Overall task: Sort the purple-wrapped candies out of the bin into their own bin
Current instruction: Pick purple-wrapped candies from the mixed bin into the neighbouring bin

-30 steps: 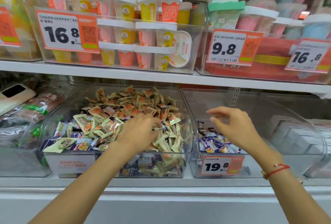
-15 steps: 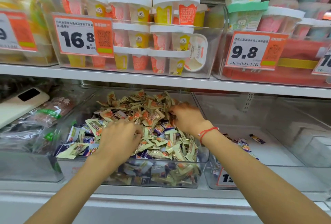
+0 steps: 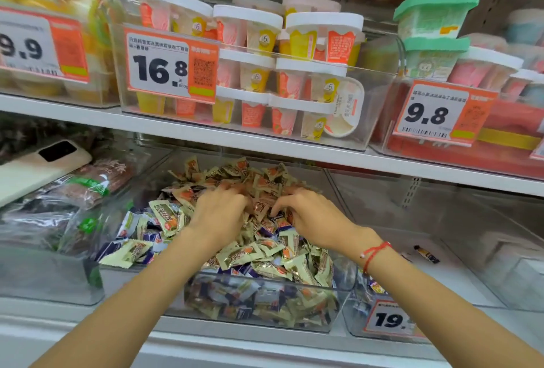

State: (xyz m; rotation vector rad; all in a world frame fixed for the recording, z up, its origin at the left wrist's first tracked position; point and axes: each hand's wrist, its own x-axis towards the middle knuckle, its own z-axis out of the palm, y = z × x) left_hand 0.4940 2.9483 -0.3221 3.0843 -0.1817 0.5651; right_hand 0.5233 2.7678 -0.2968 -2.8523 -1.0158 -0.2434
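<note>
A clear bin (image 3: 265, 329) on the lower shelf holds a heap of beige-and-orange wrapped candies (image 3: 265, 252) mixed with purple-wrapped candies (image 3: 150, 235). Both my hands are on the back middle of the heap. My left hand (image 3: 219, 217) has its bent fingers sunk among the wrappers, blurred, so any hold is hidden. My right hand (image 3: 312, 217) lies with fingers spread over the candies, thumb near a purple one (image 3: 266, 232). To the right stands a second clear bin (image 3: 353, 326) with a few purple candies (image 3: 374, 286) at its front.
A stray dark candy (image 3: 426, 254) lies farther back in the right bin, which carries a price tag (image 3: 388, 320). A phone (image 3: 38, 170) rests on bagged goods at the left. The upper shelf edge (image 3: 265, 143) with tubs hangs just above the heap.
My right hand came from above the right bin into the mixed heap. My left hand slid back and right across the heap. The two hands now sit close together.
</note>
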